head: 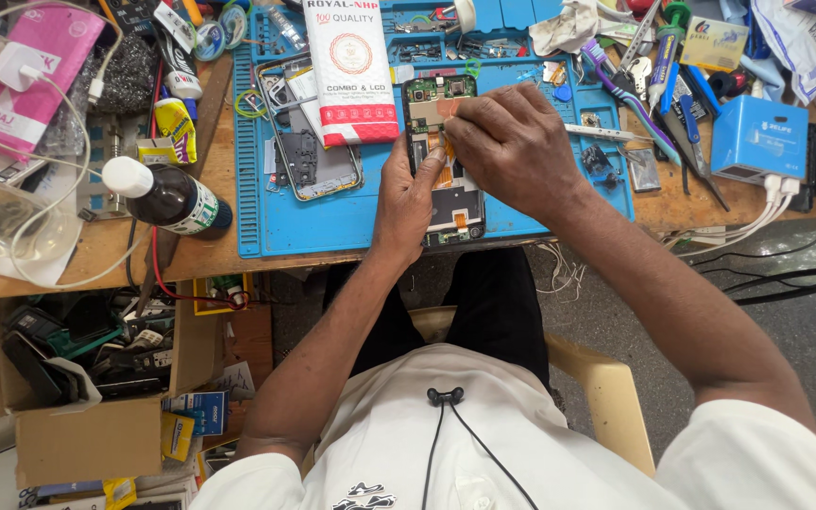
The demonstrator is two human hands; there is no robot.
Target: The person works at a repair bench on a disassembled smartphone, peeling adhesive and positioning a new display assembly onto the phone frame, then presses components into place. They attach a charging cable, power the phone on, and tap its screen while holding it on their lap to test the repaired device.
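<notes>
From the head camera I looked down on an opened phone lying back-up near the middle of a blue work mat, its circuit board and flex cables bare. My left hand rested on the phone's near left edge, its thumb pressing down on the board; it gripped nothing that I could make out. My right hand lay over the phone's right side with the fingers bunched at a small orange flex piece, though I could not tell whether they pinched it or only pressed it. I judged the work midway: the back cover was off and a separated frame sat just left on the mat, while the inner parts remained in place and a white boxed replacement pack lay unopened at the far side. On the near left, an open cardboard box held a jumble of dark old phones and parts. A dark bottle with a white cap lay left of the mat.
</notes>
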